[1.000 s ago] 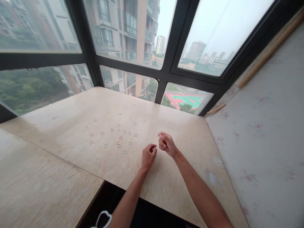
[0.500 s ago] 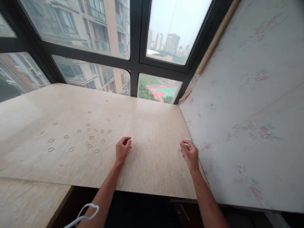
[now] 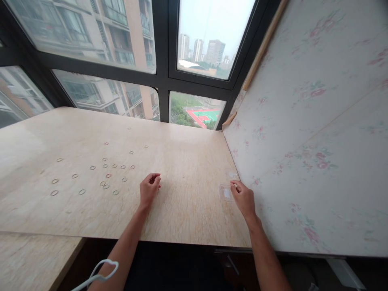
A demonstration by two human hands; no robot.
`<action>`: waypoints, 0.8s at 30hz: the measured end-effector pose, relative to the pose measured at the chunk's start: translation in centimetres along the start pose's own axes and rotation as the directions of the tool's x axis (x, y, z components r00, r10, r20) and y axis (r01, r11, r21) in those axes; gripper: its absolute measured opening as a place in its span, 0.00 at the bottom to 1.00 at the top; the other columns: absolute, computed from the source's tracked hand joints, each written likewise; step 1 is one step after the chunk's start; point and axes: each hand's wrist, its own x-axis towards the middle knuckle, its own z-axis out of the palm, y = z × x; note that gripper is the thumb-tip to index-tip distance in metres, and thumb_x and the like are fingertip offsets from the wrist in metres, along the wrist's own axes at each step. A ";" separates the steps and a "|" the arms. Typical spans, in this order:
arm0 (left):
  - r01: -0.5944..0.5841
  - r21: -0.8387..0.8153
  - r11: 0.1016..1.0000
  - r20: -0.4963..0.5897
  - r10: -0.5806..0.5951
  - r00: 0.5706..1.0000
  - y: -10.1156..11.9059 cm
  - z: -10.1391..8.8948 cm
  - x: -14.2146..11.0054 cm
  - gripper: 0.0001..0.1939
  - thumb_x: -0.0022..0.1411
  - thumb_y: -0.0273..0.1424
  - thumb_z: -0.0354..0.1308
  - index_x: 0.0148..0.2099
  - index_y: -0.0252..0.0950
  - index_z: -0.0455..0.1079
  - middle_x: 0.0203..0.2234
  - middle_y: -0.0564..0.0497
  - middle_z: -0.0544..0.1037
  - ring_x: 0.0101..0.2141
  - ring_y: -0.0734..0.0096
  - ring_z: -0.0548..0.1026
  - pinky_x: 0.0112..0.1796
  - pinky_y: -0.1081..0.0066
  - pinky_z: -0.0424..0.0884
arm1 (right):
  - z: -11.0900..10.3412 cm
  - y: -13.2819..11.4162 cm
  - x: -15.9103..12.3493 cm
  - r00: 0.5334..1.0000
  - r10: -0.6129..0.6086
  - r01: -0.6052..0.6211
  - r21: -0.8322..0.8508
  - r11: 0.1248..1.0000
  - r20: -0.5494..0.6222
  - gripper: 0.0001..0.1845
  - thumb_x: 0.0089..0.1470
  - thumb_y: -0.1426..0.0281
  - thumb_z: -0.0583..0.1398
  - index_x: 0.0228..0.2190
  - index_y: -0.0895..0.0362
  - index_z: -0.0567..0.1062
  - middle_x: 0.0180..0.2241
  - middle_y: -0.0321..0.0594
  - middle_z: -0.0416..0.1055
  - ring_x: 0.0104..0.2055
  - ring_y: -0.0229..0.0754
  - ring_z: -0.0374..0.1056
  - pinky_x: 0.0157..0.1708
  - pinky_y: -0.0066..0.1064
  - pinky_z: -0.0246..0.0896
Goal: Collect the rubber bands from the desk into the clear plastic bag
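My left hand (image 3: 149, 190) rests on the tabletop with its fingers curled and the thumb against them; whether anything tiny is in them is hidden. Far to the right, my right hand (image 3: 244, 199) is closed in a pinch over the right edge of a small clear plastic box (image 3: 224, 193). What the pinch holds is too small to name. Several thin rings, perhaps small elastic bands, lie scattered to the left of my left hand. Among them are a reddish ring (image 3: 108, 176), a greenish ring (image 3: 115, 192) and a brownish ring (image 3: 54, 193).
The marbled tabletop (image 3: 188, 218) runs back to dark-framed windows (image 3: 163, 97). A floral-papered wall (image 3: 303, 169) closes off the right side, close to my right hand. A clear piece (image 3: 232, 173) lies just behind the box. A white looped cord (image 3: 103, 275) hangs near my left forearm.
My right hand has moved from beside my left hand across to the clear box by the wall, staying pinched. The view has turned right. My left hand keeps its curled shape.
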 end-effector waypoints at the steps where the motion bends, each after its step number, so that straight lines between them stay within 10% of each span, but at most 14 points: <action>1: 0.003 -0.002 1.000 0.001 -0.003 1.000 0.0 0.0 0.0 0.14 0.52 0.35 0.57 0.38 0.33 0.72 0.22 0.52 0.74 0.20 0.74 0.72 0.19 0.77 0.67 | -0.2 -0.3 -0.2 1.000 -0.010 0.011 0.024 1.000 -0.010 0.20 0.56 0.60 0.52 0.36 0.59 0.78 0.20 0.39 0.71 0.20 0.38 0.63 0.22 0.27 0.52; 16: -0.035 0.086 0.996 0.199 0.017 0.980 -1.0 -0.5 0.2 0.07 0.56 0.32 0.53 0.36 0.38 0.70 0.24 0.52 0.73 0.22 0.74 0.71 0.23 0.73 0.68 | 6.2 -2.5 -7.8 0.884 -0.415 0.386 0.162 0.908 0.217 0.21 0.61 0.59 0.49 0.37 0.55 0.79 0.27 0.41 0.79 0.25 0.40 0.74 0.25 0.26 0.66; 24: -0.058 0.149 0.987 0.485 -0.022 0.874 0.3 -6.0 2.6 0.08 0.53 0.30 0.56 0.35 0.33 0.73 0.23 0.51 0.75 0.22 0.72 0.73 0.22 0.74 0.68 | 6.2 -1.2 -7.9 0.784 -0.585 0.560 0.170 0.811 0.206 0.22 0.61 0.59 0.49 0.35 0.54 0.80 0.33 0.43 0.79 0.31 0.43 0.77 0.29 0.27 0.70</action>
